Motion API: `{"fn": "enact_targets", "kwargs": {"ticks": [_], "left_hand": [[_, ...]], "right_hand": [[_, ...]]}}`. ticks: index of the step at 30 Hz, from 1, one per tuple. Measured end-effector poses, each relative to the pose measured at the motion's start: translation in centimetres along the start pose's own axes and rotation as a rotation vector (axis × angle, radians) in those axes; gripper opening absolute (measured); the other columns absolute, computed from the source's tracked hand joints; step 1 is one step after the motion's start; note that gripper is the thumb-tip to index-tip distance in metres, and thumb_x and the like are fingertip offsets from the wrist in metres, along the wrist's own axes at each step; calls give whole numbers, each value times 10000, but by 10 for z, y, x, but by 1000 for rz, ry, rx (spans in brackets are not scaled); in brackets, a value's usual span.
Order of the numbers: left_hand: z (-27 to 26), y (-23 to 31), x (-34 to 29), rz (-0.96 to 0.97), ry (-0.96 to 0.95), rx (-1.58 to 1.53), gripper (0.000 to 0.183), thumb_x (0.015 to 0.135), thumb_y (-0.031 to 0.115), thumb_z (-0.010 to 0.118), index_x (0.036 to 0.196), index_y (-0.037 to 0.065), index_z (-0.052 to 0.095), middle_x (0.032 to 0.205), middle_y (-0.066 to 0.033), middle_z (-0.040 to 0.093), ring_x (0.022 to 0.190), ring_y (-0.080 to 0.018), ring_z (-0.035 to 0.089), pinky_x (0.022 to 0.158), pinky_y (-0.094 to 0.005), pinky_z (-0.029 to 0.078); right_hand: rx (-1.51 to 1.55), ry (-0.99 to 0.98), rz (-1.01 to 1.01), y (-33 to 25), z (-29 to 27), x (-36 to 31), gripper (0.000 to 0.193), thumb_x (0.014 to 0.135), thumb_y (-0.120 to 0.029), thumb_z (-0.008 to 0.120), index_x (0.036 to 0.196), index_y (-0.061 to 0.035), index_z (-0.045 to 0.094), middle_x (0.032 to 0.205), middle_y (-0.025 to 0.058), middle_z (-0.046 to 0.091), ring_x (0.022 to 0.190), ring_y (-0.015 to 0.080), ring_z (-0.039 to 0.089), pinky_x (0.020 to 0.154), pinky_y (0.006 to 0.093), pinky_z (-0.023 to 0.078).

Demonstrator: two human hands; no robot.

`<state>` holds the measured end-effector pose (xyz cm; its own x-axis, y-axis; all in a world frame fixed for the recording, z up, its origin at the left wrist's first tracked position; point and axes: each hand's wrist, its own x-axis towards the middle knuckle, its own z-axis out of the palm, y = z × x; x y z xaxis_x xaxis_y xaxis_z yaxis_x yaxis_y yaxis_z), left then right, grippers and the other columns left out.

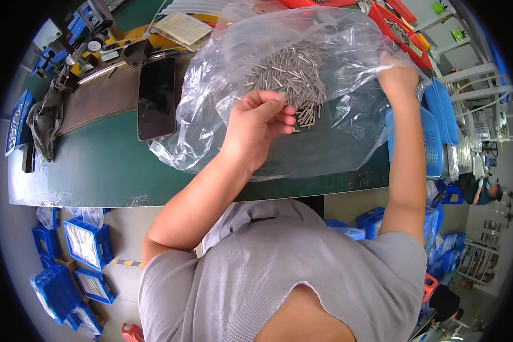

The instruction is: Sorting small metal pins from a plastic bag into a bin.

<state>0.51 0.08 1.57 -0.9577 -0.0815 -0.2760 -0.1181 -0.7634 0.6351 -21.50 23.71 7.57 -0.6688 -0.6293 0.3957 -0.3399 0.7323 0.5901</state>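
A large clear plastic bag point(342, 151) is spread over the green table, with a heap of small grey metal pins point(293, 71) on it. At the near edge of the heap, my left hand point(259, 119) is closed in a pinch, thumb against the index finger and the other fingers curled. What it holds, if anything, is too small to make out; a small metal end shows just beside the fingertips. My right hand point(398, 80) reaches to the bag's far right side, next to a red bin point(404, 37). Its fingers are hidden behind the film.
A black phone point(157, 98) lies left of the bag. Blue plastic baskets point(433, 139) stand by my right forearm. A dial gauge point(95, 44) on a stand and a dark cloth point(44, 119) are at the far left. Blue crates point(88, 242) sit on the floor below the table point(102, 165).
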Motion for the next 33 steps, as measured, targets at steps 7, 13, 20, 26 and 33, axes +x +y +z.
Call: {"fn": "enact_targets", "kwargs": {"ticks": [7,13,20,26,33], "left_hand": [[-6,1,4,8,19,29,72,897,99,542,901,28,554,809,-106,625,686,-165,601,608,-269,506],[-4,1,3,9,-75,75,75,907,91,511,896,32,554,819,-111,622,690,-171,599,604,-267,504],[-10,2,9,243,85,126,59,890,99,557,891,40,554,817,-106,631,701,-185,628,637,-288,533],[-10,3,7,389,186,158,53,891,98,566,886,47,552,853,-66,618,848,-186,620,812,-315,482],[-9,2,11,445,127,106,64,885,69,569,900,29,522,864,-95,624,826,-156,603,827,-272,449]], "right_hand": [[222,-57,-1,-38,-30,-29,151,787,-129,537,859,-48,642,871,144,655,841,312,631,658,414,509],[1297,-616,-173,-50,-48,-3,632,797,-204,652,1367,-230,379,1174,119,550,890,191,606,787,315,475],[2271,-120,-250,-61,-26,55,741,894,-194,554,1456,-120,77,1473,111,207,1275,261,385,970,391,411],[1747,-536,-25,-77,-2,43,159,790,-26,545,931,-7,617,972,46,641,919,137,608,802,296,479],[976,-70,14,-125,34,30,497,805,-506,554,1108,-116,610,1172,89,553,1141,306,456,975,382,363]]}}
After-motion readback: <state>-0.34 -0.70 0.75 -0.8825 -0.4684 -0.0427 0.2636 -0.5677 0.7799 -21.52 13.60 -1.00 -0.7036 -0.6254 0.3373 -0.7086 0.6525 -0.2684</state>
